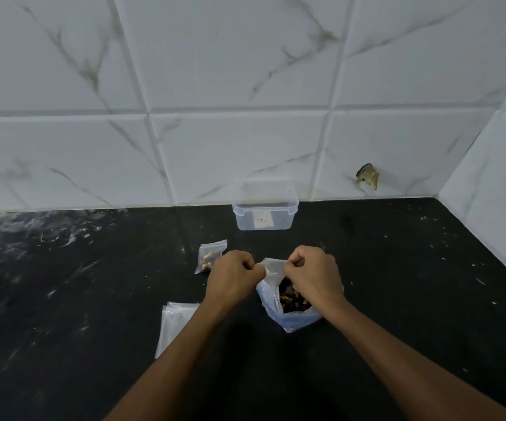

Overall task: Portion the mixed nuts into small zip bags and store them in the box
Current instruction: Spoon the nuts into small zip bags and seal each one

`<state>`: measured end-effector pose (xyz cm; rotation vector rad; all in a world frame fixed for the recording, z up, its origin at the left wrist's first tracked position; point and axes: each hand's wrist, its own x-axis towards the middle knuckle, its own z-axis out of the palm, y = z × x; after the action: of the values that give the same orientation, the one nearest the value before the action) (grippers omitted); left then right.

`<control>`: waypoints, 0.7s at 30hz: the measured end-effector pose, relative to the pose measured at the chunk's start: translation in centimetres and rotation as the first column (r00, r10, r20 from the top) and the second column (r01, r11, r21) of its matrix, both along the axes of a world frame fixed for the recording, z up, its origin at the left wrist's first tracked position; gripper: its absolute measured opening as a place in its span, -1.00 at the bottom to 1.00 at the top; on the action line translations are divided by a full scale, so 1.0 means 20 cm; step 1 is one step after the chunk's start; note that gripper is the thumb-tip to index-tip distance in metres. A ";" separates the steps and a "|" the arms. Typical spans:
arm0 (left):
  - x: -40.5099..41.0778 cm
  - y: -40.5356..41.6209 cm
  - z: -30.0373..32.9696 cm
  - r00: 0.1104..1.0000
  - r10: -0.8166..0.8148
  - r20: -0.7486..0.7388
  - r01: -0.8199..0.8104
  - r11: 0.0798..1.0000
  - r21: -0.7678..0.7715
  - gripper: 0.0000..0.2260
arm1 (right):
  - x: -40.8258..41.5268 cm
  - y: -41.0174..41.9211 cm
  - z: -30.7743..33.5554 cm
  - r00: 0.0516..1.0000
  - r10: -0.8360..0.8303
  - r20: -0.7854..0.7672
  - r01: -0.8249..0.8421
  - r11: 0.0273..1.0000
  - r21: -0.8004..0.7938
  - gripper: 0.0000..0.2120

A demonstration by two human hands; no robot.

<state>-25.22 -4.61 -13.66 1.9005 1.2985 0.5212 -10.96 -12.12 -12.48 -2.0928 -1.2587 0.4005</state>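
Both hands, left [233, 276] and right [311, 273], pinch the nut bag's [291, 302] rim, likely spreading it open for scooping; box [265, 212] waits far behind.

Black speckled counter [63, 284]; white grey-veined tiles [230, 71]; clear box [265, 212].

Black counter [397, 284] bears clear box [265, 218], filled zip bag [210, 256], nut bag [291, 302], empty bags [174, 325].
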 end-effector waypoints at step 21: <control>0.17 -0.08 -0.09 0.956 -0.243 0.167 0.227 0.968 0.108 -0.29 | 0.05 -0.05 0.10 0.998 0.027 0.060 -0.030 0.998 0.048 -0.88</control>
<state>-21.83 -6.26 -15.49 1.9970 0.9320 0.6178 -10.03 -13.07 -10.52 -2.0614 -1.3206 0.3195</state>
